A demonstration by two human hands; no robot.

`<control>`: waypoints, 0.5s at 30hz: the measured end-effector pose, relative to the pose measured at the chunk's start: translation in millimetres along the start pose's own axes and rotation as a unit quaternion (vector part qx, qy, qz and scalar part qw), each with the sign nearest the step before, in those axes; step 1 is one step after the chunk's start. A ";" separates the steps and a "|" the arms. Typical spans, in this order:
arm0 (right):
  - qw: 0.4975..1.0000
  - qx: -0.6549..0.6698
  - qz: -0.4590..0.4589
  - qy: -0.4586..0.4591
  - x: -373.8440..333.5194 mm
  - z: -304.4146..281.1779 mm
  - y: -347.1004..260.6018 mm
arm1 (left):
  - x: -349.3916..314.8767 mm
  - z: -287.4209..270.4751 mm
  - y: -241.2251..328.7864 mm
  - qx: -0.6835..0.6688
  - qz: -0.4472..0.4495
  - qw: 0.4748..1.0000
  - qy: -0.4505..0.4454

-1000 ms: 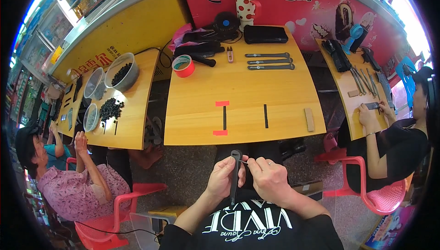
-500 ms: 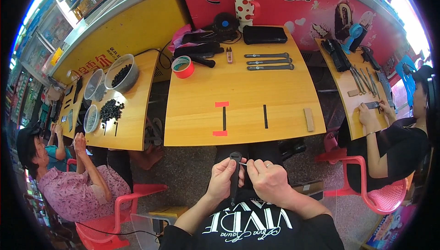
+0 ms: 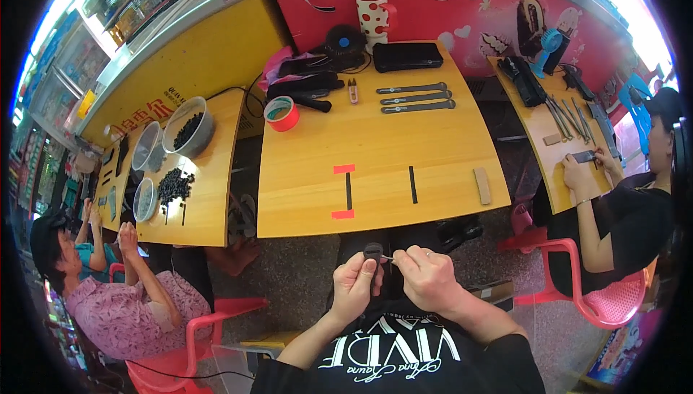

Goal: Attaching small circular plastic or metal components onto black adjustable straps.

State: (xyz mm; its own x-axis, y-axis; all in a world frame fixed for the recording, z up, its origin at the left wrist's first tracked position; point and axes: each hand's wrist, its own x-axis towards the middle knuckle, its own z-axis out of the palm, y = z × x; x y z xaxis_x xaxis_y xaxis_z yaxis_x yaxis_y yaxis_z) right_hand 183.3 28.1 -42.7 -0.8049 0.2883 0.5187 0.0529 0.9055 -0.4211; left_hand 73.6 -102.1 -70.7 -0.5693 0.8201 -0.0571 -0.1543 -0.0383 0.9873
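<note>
In front of my body, below the table's near edge, my left hand (image 3: 354, 287) is closed around a dark strap-like piece with a rounded end (image 3: 372, 251); the rest of its length is mostly hidden by my fingers. My right hand (image 3: 431, 276) pinches a thin metal rod (image 3: 388, 258), whose tip meets the side of the rounded end. Whether the tip goes into the piece cannot be seen. Beyond my hands, three dark grey strips (image 3: 415, 98) with rounded ends lie side by side on the wooden table (image 3: 303, 177).
My table bears red tape marks (image 3: 343, 215), black lines (image 3: 413, 184), a brown block (image 3: 481, 186), a tape roll (image 3: 281, 114), small snips (image 3: 353, 92), a black case (image 3: 408, 56) and a spotted tumbler (image 3: 372, 22). People sit at side tables; the left one holds tubs (image 3: 189, 128) of black parts.
The dark piece has tipped, so its long lower part no longer shows below my left hand. My right hand has shifted slightly right and up. The whole view has turned a little.
</note>
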 end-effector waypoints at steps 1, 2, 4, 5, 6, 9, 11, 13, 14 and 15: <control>1.000 -0.022 -0.019 -0.004 1.4 -2.3 1.8 | 0.2 -0.8 1.4 0.002 0.000 1.000 -0.002; 0.998 -0.044 -0.038 -0.009 2.1 -4.0 2.5 | 0.3 -2.0 2.9 -0.003 -0.005 1.000 -0.008; 0.997 -0.062 -0.052 -0.011 2.5 -7.0 4.4 | 1.9 -1.0 3.1 -0.009 -0.009 1.000 -0.016; 0.995 -0.078 -0.066 -0.016 2.7 -8.1 5.5 | 1.2 -0.6 2.5 -0.030 -0.014 0.999 -0.023; 0.995 -0.078 -0.065 -0.013 2.4 -8.9 6.5 | 0.5 -0.7 2.1 -0.050 -0.019 0.998 -0.031; 0.998 -0.027 -0.047 -0.017 1.5 -8.3 8.7 | 0.1 -1.0 -2.5 -0.083 -0.011 0.995 -0.046; 0.993 0.115 0.016 0.011 2.0 -1.5 9.1 | 0.2 2.3 -2.8 -0.053 0.009 0.998 -0.022; 0.991 0.132 0.024 0.024 3.0 2.5 8.8 | 2.0 6.5 -4.8 -0.025 0.035 0.999 0.003; 0.988 0.150 0.032 0.035 2.6 4.6 8.8 | 1.4 7.1 -9.6 -0.017 0.050 0.998 0.017; 0.988 0.149 0.033 0.037 0.6 8.8 9.8 | 2.0 6.9 -13.6 -0.008 0.064 0.997 0.032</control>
State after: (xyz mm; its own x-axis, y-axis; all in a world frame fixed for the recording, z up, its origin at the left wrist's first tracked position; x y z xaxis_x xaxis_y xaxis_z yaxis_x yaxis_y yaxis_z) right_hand 178.1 34.3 -53.0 -0.7594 0.3752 0.5316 -0.0814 0.7558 -0.6497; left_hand 80.1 -96.0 -83.2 -0.6361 0.7693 0.0595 -0.0889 -0.1496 0.9847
